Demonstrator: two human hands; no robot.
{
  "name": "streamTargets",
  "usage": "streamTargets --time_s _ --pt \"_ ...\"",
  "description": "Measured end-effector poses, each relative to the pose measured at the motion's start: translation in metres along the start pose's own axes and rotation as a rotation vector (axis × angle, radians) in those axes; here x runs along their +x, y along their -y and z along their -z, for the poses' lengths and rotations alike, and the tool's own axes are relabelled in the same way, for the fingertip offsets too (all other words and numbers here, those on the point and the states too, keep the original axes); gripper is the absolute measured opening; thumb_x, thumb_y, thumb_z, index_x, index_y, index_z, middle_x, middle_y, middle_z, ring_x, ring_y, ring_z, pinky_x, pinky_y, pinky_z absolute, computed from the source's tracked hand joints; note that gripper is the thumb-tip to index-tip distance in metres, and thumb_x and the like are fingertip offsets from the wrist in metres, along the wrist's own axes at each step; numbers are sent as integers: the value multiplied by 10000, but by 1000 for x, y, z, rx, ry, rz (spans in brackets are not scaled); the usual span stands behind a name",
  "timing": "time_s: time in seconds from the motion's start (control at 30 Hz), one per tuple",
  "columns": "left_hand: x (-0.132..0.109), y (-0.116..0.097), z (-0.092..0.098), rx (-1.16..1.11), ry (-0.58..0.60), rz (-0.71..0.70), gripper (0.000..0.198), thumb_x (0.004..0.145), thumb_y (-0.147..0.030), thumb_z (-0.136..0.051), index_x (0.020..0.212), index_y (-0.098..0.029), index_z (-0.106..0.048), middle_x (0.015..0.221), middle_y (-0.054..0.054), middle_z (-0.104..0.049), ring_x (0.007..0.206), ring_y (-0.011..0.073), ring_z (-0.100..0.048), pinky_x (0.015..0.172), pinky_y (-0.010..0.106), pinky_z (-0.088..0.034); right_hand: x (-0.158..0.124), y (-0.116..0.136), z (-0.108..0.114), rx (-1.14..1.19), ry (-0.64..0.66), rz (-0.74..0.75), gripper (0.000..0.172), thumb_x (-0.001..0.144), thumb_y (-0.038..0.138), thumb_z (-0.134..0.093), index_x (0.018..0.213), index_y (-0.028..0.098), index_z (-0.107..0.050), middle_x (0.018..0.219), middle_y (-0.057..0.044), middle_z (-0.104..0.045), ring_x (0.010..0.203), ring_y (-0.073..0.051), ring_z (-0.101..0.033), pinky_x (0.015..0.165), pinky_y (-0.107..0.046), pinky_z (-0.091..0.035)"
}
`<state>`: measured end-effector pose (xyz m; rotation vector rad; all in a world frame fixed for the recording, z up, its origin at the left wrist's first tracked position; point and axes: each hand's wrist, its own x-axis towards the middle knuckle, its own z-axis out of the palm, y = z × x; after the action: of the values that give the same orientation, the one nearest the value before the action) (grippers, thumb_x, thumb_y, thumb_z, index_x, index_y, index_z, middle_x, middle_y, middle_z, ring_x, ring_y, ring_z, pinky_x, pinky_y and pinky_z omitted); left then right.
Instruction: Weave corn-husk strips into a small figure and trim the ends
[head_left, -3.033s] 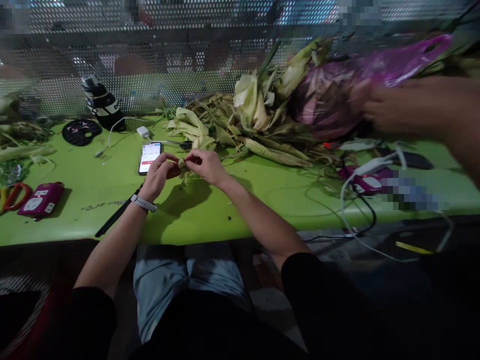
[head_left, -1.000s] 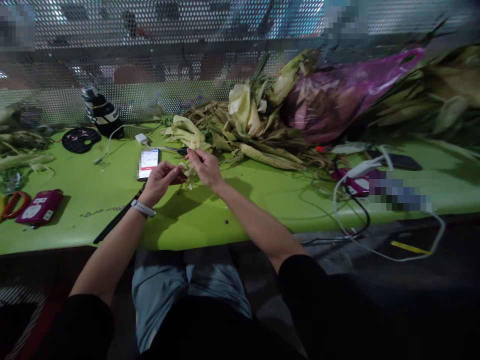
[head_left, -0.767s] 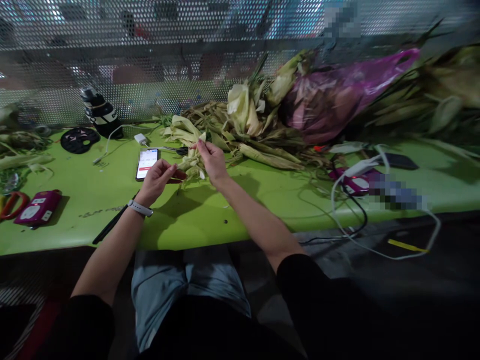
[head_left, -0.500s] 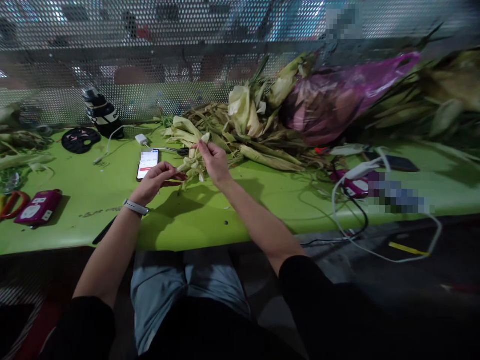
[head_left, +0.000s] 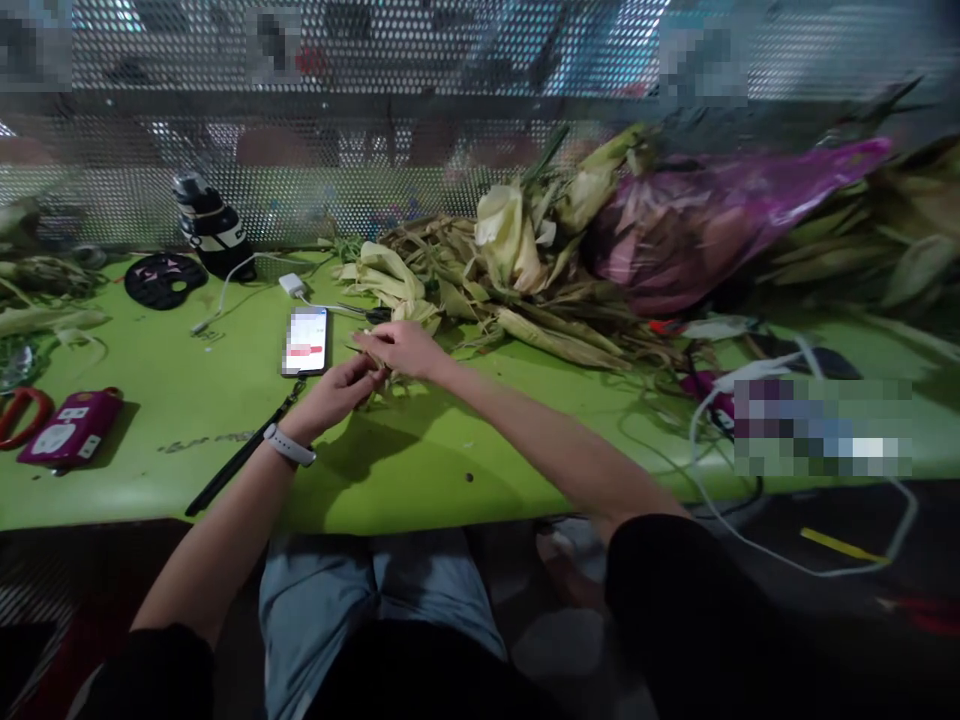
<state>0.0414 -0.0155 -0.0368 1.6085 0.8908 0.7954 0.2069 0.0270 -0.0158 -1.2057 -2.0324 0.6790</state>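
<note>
My left hand (head_left: pixel 339 390), with a white band on its wrist, and my right hand (head_left: pixel 400 348) meet over the green table (head_left: pixel 225 420). Both pinch a small bundle of pale corn husk strips (head_left: pixel 381 378), which is mostly hidden under the fingers and lies low on the table. My right hand covers it from above; my left hand grips it from the near side. Just behind them a big heap of corn husks (head_left: pixel 480 270) is spread out.
A phone (head_left: pixel 306 341) with a lit screen lies left of my hands, with a white charger (head_left: pixel 291 285) and scissors (head_left: pixel 364 313) behind it. A purple plastic bag (head_left: pixel 712 220) tops the heap at right. Cables (head_left: pixel 757 365), a magenta device (head_left: pixel 64 428) and a black strap (head_left: pixel 240 455) lie about.
My right hand had lifted the husk bundle up toward the heap; now it has come down and both hands press the bundle close to the table. The other person's arm at right is gone.
</note>
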Motion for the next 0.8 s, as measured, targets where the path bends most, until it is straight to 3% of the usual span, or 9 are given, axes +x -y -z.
streamTargets --time_s 0.1,0.23,0.33,0.43,0.57,0.7,0.8 --pt "-4 -4 -4 -103 -70 60 268 859 -444 -631 883 -177 -622 697 -24 -508 562 71 -435 510 191 -370 45 -2 7 -153 -123 34 453 934 517 -470 676 174 -616 623 -8 -554 625 -136 -486 638 -260 -356" --pt "-6 -11 -9 -255 -216 151 301 838 -465 -650 844 -167 -616 635 -38 -475 549 68 -416 499 181 -342 144 -23 3 -303 -189 59 237 922 268 -492 931 173 -709 947 -69 -656 901 -191 -579 843 -292 -422" --pt "-6 -11 -9 -357 -316 218 325 812 -482 -671 805 -162 -617 589 -46 -449 527 66 -381 490 183 -317 228 -47 -7 -367 -186 -8 285 894 185 -500 1093 171 -703 1139 -105 -621 1056 -221 -565 962 -340 -422" --pt "-5 -7 -8 -468 -415 287 332 814 -497 -667 819 -168 -620 569 -57 -415 512 63 -347 482 184 -302 290 -69 -21 -395 -163 -77 381 865 194 -544 1231 196 -653 1247 -115 -563 1188 -259 -507 1028 -394 -409" --pt "-6 -4 -9 -552 -369 379 332 805 -494 -685 854 -172 -619 569 -62 -421 501 58 -340 476 181 -293 327 -86 -39 -421 -172 -98 400 825 234 -604 1218 174 -644 1338 -130 -472 1240 -291 -468 1041 -445 -417" --pt "-5 -5 -9 -535 -362 378 378 780 -528 -698 861 -165 -631 579 -54 -444 502 57 -356 475 179 -293 334 -89 -46 -471 -228 -77 367 808 278 -642 1128 100 -655 1314 -175 -488 1235 -314 -471 1034 -457 -422" --pt "-3 -4 -6 -484 -392 353 383 769 -528 -707 864 -163 -640 574 -55 -444 502 59 -358 470 179 -287 331 -83 -38 -400 -226 -61 325 839 282 -608 1084 76 -666 1227 -179 -573 1185 -282 -527 1027 -417 -429"
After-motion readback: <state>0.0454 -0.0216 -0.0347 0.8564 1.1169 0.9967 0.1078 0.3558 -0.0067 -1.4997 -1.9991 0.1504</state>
